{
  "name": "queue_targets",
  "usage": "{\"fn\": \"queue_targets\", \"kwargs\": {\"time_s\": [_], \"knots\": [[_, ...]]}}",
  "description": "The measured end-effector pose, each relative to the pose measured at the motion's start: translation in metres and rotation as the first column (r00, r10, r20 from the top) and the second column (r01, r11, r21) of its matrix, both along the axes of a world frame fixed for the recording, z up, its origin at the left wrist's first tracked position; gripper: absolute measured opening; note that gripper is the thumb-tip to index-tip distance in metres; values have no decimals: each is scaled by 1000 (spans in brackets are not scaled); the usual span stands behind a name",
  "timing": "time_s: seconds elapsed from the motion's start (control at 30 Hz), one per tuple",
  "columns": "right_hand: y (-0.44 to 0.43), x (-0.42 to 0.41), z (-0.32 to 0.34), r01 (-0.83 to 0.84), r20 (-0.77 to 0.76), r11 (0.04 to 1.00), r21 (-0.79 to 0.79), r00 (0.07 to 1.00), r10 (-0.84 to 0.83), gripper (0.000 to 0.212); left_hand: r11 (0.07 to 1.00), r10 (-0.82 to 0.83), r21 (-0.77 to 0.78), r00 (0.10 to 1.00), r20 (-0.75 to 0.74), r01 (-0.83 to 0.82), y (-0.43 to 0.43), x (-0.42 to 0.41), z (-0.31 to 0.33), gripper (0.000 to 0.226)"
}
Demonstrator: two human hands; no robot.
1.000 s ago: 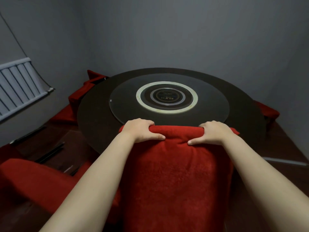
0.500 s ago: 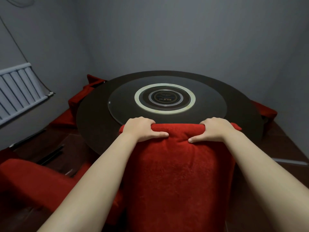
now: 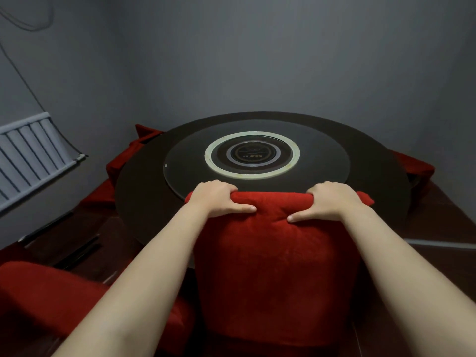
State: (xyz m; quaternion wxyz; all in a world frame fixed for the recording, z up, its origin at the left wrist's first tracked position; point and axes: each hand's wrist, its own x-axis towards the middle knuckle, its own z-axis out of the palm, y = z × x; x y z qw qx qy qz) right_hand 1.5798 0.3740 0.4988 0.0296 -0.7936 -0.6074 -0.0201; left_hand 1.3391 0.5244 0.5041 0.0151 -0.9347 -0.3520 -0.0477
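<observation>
Both hands (image 3: 217, 198) (image 3: 328, 202) grip red chair back (image 3: 278, 253)

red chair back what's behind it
Beyond the red fabric-covered chair back, gripped at its top by the left hand and right hand, stands a round dark table with a glass turntable. Its seat and the table's near edge are covered.

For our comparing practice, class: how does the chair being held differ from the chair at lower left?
The left hand and right hand grip the held chair at its top; no hand holds the lower-left chair. The held chair stands at the table; the lower-left chair sits off to the side. Both wear red fabric.
</observation>
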Motion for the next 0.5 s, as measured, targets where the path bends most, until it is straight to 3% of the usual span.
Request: {"fn": "queue_targets", "kwargs": {"time_s": [0.5], "knots": [[-18, -3, -11, -52, 22, 997, 55, 998, 51, 85, 995, -60, -85, 997, -56, 55, -13, -13, -10, 84]]}}
